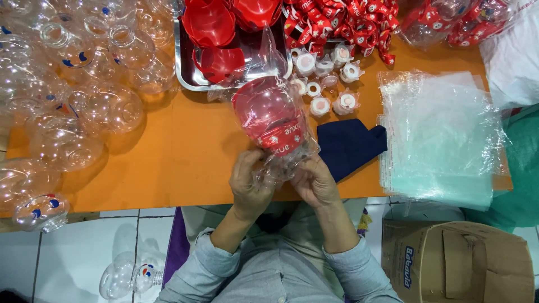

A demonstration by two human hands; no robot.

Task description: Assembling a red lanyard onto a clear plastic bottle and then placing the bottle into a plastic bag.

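My left hand (249, 182) and my right hand (314, 180) both grip the near end of a clear plastic bag (275, 120) over the front edge of the orange table (168, 163). Inside the bag sit a clear round bottle with a red bowl-shaped part and a red printed strap. The bag points away from me, towards a metal tray (188, 73) of red bowl-shaped parts (209, 25). Both hands pinch the bag's open mouth together.
Several clear round bottles (84, 106) crowd the table's left. White caps (328, 70) and red straps (342, 19) lie at the back. A stack of clear bags (443, 134) lies right, a dark blue cloth (348, 143) beside it. A cardboard box (455, 261) stands on the floor, and one bottle (126, 276) lies there.
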